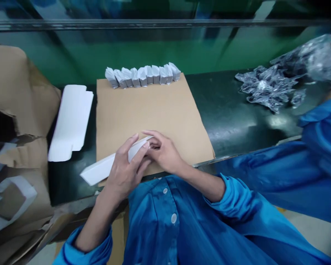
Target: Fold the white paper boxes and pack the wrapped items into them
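A long, narrow white carton [102,168] lies slantwise over the near edge of a brown cardboard sheet [143,114]. My left hand [129,162] is wrapped round its middle, fingers closed on it. At the carton's upper right end, my right hand [164,151] is closed with thumb and fingers pinching that end. The fingertips partly hide this end, so I cannot see whether its flap is folded. Along the far edge of the cardboard stands a row of several small pale wrapped packets [143,76].
Flat white carton blanks [71,123] lie at the left on the dark bench. Brown paper and torn cardboard [22,95] crowd the far left. Clear plastic bags [270,86] sit at the right, where another person's blue sleeve [324,117] reaches in. A metal rail [165,24] crosses the back.
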`<state>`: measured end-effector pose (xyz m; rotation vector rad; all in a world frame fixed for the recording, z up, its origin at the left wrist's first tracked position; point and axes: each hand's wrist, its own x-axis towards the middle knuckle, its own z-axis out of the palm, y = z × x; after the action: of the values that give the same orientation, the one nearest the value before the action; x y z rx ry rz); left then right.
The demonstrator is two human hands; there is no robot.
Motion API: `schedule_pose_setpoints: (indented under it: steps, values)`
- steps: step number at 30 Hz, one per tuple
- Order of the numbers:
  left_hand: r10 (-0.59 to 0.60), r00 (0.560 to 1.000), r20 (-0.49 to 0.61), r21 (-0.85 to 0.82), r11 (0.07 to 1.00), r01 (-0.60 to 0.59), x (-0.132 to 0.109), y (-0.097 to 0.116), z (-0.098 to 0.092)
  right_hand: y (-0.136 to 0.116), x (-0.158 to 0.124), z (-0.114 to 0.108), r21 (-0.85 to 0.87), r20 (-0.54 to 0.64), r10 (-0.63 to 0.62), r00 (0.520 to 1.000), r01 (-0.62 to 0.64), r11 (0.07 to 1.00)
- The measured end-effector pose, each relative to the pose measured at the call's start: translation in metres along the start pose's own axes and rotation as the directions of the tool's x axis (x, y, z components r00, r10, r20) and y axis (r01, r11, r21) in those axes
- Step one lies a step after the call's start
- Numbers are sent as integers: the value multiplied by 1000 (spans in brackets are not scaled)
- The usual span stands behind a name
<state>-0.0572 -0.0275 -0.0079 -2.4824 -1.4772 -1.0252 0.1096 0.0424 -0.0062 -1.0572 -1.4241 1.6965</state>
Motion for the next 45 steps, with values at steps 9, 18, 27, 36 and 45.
schedule_pose_setpoints:
  steps: [9, 18, 27, 36, 45]
  values:
    - [-596, 799, -82, 449, 693, 563, -4, -68, -51, -84, -2, -259, -766, -446, -189, 875, -263, 586]
    - [-700, 704, -123, 671, 463, 578, 18, -85, -45, -60, 11, -216, -949, -93, -495, 864, -228, -219]
    - [-244, 890, -384, 489, 764, 421, 9, -11, -23, -31, 18, 14, 33, 201, -98, 975, 94, 995]
    - [-665, 729, -163, -385, 723, 574, 13, 55, -39, -61, 15, -73, -334, 764, 140, 630, 201, 921]
    - [-799, 485, 355, -753, 64, 655, 21, 21, -35, -68, -40, -38, -814, 565, -313, 764, 578, -59]
